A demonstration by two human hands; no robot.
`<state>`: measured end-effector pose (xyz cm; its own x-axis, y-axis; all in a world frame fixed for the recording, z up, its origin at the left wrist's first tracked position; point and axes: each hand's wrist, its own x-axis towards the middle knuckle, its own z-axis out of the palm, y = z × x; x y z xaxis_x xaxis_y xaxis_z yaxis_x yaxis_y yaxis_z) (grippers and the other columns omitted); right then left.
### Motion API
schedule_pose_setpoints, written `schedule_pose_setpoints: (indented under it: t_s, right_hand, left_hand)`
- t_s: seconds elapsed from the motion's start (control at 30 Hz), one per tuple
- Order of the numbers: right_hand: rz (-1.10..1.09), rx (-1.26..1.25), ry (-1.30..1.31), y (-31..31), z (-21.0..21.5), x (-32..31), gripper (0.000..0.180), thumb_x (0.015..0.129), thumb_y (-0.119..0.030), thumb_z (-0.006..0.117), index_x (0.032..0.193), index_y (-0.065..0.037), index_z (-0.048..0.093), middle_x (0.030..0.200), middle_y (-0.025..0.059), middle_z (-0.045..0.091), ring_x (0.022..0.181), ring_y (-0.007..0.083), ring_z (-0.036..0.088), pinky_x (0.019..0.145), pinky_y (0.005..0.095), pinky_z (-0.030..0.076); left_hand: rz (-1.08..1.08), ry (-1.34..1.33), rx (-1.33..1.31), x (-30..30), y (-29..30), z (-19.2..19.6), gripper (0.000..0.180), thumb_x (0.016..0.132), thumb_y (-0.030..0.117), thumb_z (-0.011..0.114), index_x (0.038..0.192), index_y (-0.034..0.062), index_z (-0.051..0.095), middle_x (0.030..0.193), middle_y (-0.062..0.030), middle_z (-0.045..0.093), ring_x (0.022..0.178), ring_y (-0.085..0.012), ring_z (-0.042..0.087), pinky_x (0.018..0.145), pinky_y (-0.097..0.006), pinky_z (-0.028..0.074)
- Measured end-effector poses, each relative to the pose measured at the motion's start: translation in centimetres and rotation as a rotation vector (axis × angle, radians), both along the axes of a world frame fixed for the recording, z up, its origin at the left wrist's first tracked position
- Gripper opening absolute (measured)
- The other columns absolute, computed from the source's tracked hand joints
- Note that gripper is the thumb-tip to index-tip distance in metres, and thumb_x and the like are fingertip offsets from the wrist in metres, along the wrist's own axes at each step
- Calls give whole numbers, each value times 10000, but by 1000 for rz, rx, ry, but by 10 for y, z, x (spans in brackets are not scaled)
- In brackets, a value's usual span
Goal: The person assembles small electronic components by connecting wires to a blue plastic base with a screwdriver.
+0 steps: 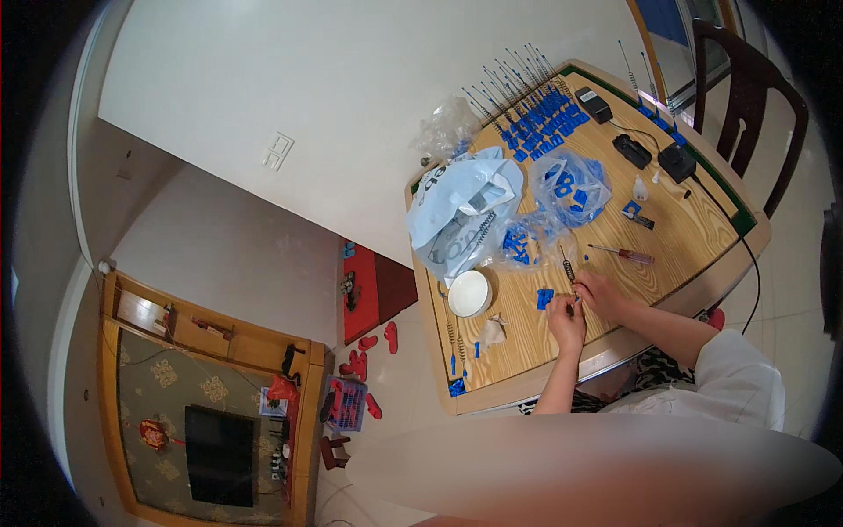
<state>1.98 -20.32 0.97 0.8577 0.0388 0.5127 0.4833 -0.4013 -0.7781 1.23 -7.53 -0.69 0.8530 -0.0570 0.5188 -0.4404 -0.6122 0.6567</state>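
Both hands — left hand [566,323], right hand [600,294] — pinched a small blue plastic part [575,303] beside the round white lid [469,292], steadying it for fitting.

The wooden surface [694,224] carries rows of blue parts with thin antennas [536,110], clear bags of blue pieces [571,186], a white plastic bag [457,215], a round white lid [469,292], a red-handled screwdriver [625,254], and three black boxes [632,151] near its far edge.

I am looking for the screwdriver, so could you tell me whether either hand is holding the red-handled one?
No, the red-handled screwdriver lies on the wooden table, apart from both hands, which meet over a small part.
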Motion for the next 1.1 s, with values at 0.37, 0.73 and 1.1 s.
schedule_pose_setpoints:
  t_s: [0.37,0.73,1.1]
  right_hand:
    - [9,0,-85,1,-4,1,81,828,-47,549,860,-16,481,769,167,507,713,366,524,594,414,407]
    - [7,-23,-95,2,4,-2,86,812,-71,550,858,-25,494,772,155,508,732,350,528,610,419,409]
    - [13,-6,-97,2,2,-1,78,806,-67,552,840,-21,499,767,152,510,726,350,529,612,412,415]
  left_hand:
    - [12,22,-3,0,-1,0,160,686,2,685,736,34,536,779,-109,554,748,-293,509,680,-370,406]
    - [-5,-13,9,1,0,-2,148,724,56,681,739,42,535,786,-106,538,758,-294,494,688,-373,394]
    - [-9,10,14,1,1,-3,143,719,54,675,745,38,536,796,-113,538,778,-309,496,706,-384,398]
